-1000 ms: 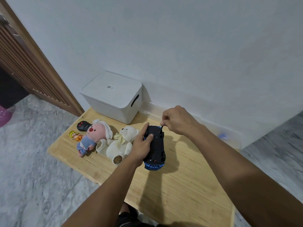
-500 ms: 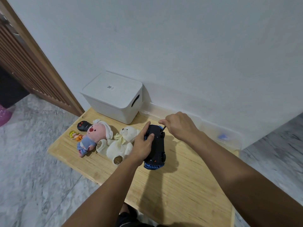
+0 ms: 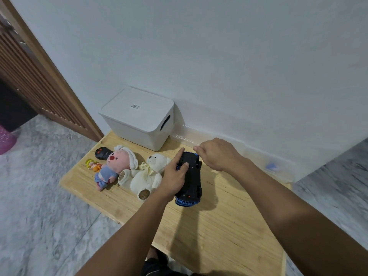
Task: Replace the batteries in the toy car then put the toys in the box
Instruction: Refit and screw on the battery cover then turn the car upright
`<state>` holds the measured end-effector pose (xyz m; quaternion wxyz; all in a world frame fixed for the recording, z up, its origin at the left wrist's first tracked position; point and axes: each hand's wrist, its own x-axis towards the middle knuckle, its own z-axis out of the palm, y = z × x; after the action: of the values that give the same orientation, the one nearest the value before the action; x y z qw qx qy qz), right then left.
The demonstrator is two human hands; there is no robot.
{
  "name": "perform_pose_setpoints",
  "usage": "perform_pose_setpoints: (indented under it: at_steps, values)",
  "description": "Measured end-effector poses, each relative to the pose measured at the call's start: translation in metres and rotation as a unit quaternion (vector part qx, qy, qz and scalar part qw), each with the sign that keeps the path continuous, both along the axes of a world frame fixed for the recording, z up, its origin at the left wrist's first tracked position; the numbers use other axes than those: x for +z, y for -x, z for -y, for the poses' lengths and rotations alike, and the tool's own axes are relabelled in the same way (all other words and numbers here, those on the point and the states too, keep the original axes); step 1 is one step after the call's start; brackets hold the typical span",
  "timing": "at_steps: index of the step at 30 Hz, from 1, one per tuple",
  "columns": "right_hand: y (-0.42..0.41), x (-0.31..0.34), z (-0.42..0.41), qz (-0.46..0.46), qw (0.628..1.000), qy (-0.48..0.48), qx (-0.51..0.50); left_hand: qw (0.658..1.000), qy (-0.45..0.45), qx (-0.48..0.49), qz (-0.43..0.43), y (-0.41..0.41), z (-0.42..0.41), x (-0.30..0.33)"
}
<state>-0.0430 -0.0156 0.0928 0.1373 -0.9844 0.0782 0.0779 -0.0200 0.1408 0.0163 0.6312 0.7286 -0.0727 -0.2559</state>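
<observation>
Clearly the toy car (image 3: 189, 176) lies upside down on the wooden counter (image 3: 229, 226), black underside up, just beside the white bear (image 3: 148, 174). The left hand (image 3: 174, 181) grips its flank, thumb pressed on the chassis. The right hand (image 3: 218, 154) is curled at the far end, seemingly pinching a thin tool, though that is too small to be sure. The car looks light, rigid and smooth-shelled, likely to skid, so holding across the body between the wheels seems wisest. The lidded white box (image 3: 139, 118) waits behind.
</observation>
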Motion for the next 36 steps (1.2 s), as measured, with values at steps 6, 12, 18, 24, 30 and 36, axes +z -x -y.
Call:
perform_pose_setpoints:
  at_steps: [6, 12, 18, 24, 30, 36]
  values:
    - [-0.003, -0.007, 0.004, 0.038, 0.994, -0.099, -0.016, 1.000, 0.004, -0.003, -0.011, 0.002, 0.002, 0.002]
    - [0.001, -0.006, 0.010, 0.036, 0.986, -0.160, -0.038, 1.000, -0.006, 0.002, -0.001, 0.001, -0.001, 0.000]
    - [0.003, -0.003, 0.009, 0.023, 0.988, -0.147, -0.028, 1.000, -0.008, 0.002, -0.001, -0.002, -0.001, -0.002]
    - [0.000, -0.001, 0.005, 0.021, 0.998, -0.046, -0.033, 1.000, -0.010, -0.002, -0.001, -0.002, -0.002, -0.003]
    - [0.005, -0.003, 0.006, -0.012, 0.994, -0.108, 0.008, 1.000, -0.021, 0.000, 0.008, -0.004, -0.004, -0.004]
    - [0.006, -0.001, 0.004, -0.034, 0.999, -0.021, 0.035, 0.998, -0.042, -0.019, 0.038, -0.006, -0.005, -0.002]
